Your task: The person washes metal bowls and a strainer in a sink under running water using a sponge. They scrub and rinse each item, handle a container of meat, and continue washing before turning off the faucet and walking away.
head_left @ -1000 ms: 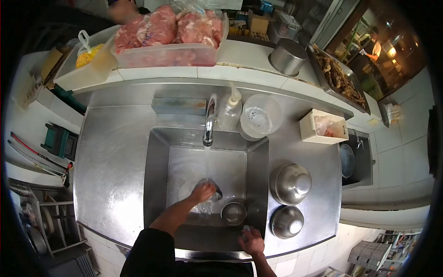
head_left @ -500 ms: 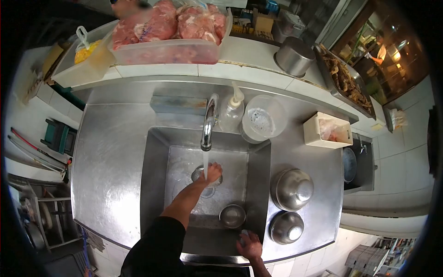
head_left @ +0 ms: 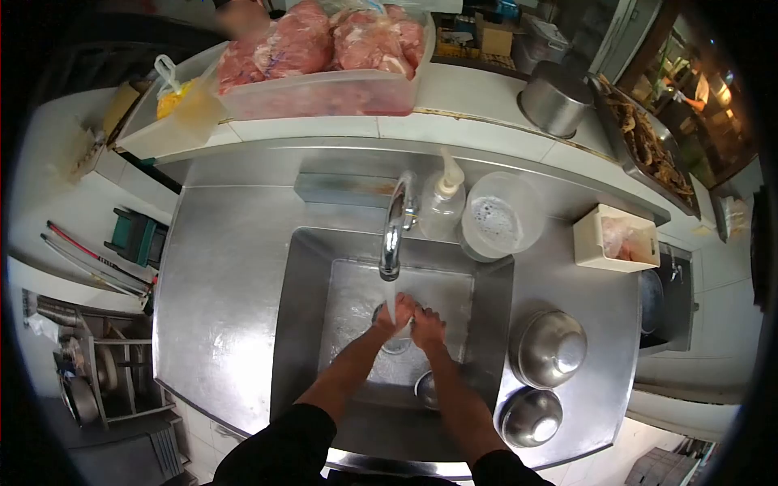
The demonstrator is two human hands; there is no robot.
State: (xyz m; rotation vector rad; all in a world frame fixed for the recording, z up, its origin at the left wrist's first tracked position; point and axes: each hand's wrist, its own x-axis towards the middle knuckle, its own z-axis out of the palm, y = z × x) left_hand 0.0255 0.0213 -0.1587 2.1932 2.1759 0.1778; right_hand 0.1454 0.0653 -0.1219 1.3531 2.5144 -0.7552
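Note:
Water runs from the curved faucet (head_left: 391, 243) into the metal sink (head_left: 296, 340). Under the stream, my left hand (head_left: 395, 312) is closed on a small metal bowl (head_left: 378, 311), mostly hidden behind the hands. Close beside it on the right, my right hand (head_left: 428, 329) has bent fingers at the bowl's edge; whether anything is in them is hidden. A second small metal bowl (head_left: 427, 390) lies in the lower right of the sink, partly behind my right forearm.
Two upturned metal bowls (head_left: 553, 348) (head_left: 532, 417) sit on the right counter. Behind the sink stand a pump bottle (head_left: 443, 202) and a tub of soapy water (head_left: 502, 219). A white bin (head_left: 612, 239) is farther right. Bagged meat fills a tray (head_left: 316, 95) on the ledge.
My right hand has moved from the sink's front edge up to beside my left hand under the faucet. The whole view has shifted, with things now farther right.

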